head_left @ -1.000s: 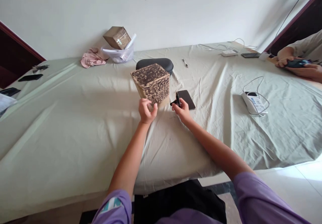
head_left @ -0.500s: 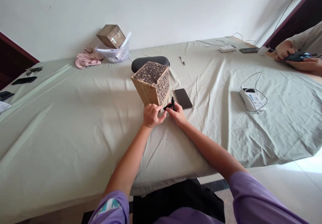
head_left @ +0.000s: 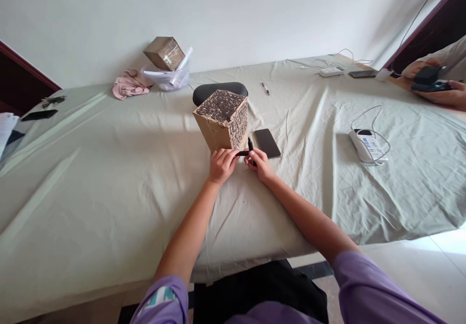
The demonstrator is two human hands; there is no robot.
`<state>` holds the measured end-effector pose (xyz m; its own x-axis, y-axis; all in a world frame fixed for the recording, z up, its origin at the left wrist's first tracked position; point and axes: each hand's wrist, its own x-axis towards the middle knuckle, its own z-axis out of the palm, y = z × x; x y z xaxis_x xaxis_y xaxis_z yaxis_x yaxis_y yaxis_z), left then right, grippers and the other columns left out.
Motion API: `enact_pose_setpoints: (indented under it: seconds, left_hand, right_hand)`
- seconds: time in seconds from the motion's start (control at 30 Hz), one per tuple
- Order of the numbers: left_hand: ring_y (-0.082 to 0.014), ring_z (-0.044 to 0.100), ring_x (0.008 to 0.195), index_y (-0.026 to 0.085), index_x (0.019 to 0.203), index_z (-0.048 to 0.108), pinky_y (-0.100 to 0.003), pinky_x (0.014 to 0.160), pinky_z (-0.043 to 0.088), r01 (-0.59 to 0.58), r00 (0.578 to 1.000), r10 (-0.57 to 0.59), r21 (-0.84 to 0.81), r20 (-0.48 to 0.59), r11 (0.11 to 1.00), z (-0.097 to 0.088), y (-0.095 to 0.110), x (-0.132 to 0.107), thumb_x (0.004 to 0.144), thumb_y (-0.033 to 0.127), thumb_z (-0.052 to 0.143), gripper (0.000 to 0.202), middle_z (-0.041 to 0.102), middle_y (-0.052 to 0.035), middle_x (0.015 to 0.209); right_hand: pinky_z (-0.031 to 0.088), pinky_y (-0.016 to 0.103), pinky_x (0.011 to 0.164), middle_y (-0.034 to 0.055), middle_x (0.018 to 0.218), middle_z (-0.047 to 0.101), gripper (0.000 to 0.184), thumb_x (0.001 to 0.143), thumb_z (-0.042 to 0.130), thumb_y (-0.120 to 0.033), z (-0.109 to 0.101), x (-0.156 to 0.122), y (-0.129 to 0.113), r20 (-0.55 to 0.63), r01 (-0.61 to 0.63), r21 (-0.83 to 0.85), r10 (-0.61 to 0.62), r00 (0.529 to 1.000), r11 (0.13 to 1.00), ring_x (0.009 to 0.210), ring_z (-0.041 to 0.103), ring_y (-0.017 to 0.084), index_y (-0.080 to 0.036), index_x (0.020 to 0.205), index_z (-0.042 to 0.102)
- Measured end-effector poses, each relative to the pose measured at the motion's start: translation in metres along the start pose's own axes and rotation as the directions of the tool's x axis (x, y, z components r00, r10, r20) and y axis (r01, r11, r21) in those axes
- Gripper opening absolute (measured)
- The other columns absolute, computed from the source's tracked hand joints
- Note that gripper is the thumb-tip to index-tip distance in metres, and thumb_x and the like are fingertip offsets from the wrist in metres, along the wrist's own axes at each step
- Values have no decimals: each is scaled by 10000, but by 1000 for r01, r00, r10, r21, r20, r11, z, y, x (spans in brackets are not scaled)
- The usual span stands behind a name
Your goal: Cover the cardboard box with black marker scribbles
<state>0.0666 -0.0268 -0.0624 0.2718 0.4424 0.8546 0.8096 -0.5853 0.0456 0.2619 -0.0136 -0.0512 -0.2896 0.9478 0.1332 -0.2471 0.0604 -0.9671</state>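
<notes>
My right hand point(head_left: 261, 165) is closed around a black marker point(head_left: 250, 144), which stands upright between its fingers. A second black cylinder point(head_left: 243, 153) lies sideways between my two hands; whether it is another marker or a cap, I cannot tell. My left hand point(head_left: 221, 165) pinches its left end, while the other end meets the right fingers. Just beyond the hands sits a cardboard box point(head_left: 214, 132), its top and right side covered in black scribbles and its front left plain. A dark phone point(head_left: 267, 143) lies right of the right hand.
Behind the box is a black case point(head_left: 220, 89), with a pen point(head_left: 265, 88) to its right. A plastic tub point(head_left: 169, 80) bearing another box point(head_left: 164, 53) stands by a pink cloth point(head_left: 130, 84). A corded white device point(head_left: 368, 145) lies right. Another person's hands point(head_left: 455, 95) hold a dark object.
My left hand has closed its fingers on the sideways black cylinder, which now lies level. The view has shifted slightly. At the far right, the other person's hands and dark object have moved.
</notes>
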Motion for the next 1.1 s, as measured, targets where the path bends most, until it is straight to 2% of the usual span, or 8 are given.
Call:
enact_pose_setpoints:
  seconds: [0.1, 0.17, 0.27, 0.43, 0.6, 0.8, 1.0, 1.1]
  left_hand:
    - [-252, 735, 880, 193, 1208, 755, -387, 804, 444, 62, 994, -65, -31, -86, 998, 3, -5, -2, 1136, 302, 552, 241, 849, -118, 1031]
    - [-257, 737, 896, 196, 1202, 749, -385, 807, 453, 99, 989, -104, -45, -107, 994, 5, -8, -3, 1135, 311, 552, 237, 842, -126, 1043]
    - [-257, 742, 922, 201, 1211, 742, -383, 818, 461, 128, 985, -134, -55, -112, 990, 6, -10, -6, 1133, 311, 551, 233, 831, -130, 1076]
    - [-256, 742, 952, 196, 1226, 737, -381, 855, 479, 152, 975, -162, -75, -152, 986, 6, -11, -7, 1136, 295, 538, 240, 822, -129, 1083]
    - [-262, 748, 953, 200, 1236, 771, -391, 859, 480, 134, 987, -139, -68, -78, 989, 6, -9, -7, 1136, 314, 526, 288, 833, -144, 1107]
    - [-277, 772, 959, 214, 1317, 797, -422, 885, 505, 200, 979, -196, -99, 49, 975, 7, -8, -8, 1147, 366, 483, 389, 851, -165, 1158]
    - [-288, 798, 1056, 182, 1404, 766, -438, 953, 549, 250, 968, -251, -150, 11, 957, 9, -5, -7, 1161, 385, 407, 478, 835, -203, 1266]
    - [-286, 788, 1118, 185, 1474, 717, -435, 978, 544, 236, 972, -234, -164, 29, 958, 12, -3, -9, 1161, 368, 403, 479, 820, -208, 1307]
  right_hand:
    - [248, 291, 524, -36, 611, 465, 622, 1003, 460, -780, -17, 3, -8, -82, 75, -276, -101, 992, 958, 519, 334, 121, -211, 853, 661]
    - [255, 296, 561, -40, 588, 417, 586, 979, 545, -742, -28, 4, -15, -105, 108, -447, -172, 980, 888, 554, 343, 127, -208, 761, 648]
    - [261, 305, 595, -34, 589, 448, 478, 902, 716, -638, -38, 4, -24, -78, 141, -543, -217, 973, 828, 582, 371, 130, -199, 719, 663]
    - [336, 314, 626, 4, 629, 564, 390, 958, 624, -523, -41, 3, -28, -8, 212, -737, -322, 947, 642, 595, 477, 153, -191, 764, 692]
    - [372, 319, 646, 41, 696, 639, 369, 967, 638, -512, -39, 2, -27, 59, 254, -788, -342, 938, 560, 634, 558, 179, -206, 779, 724]
    - [389, 311, 663, 34, 719, 643, 357, 1003, 637, -509, -28, -1, -21, 90, 278, -733, -316, 945, 621, 648, 556, 178, -214, 843, 757]
    - [342, 296, 633, 1, 672, 622, 374, 1004, 636, -530, -14, -5, -12, 57, 240, -595, -258, 964, 767, 604, 476, 150, -204, 870, 761]
    - [335, 285, 610, -19, 643, 592, 390, 1002, 626, -545, -11, -5, -8, 60, 225, -555, -231, 971, 801, 586, 460, 140, -200, 880, 762]
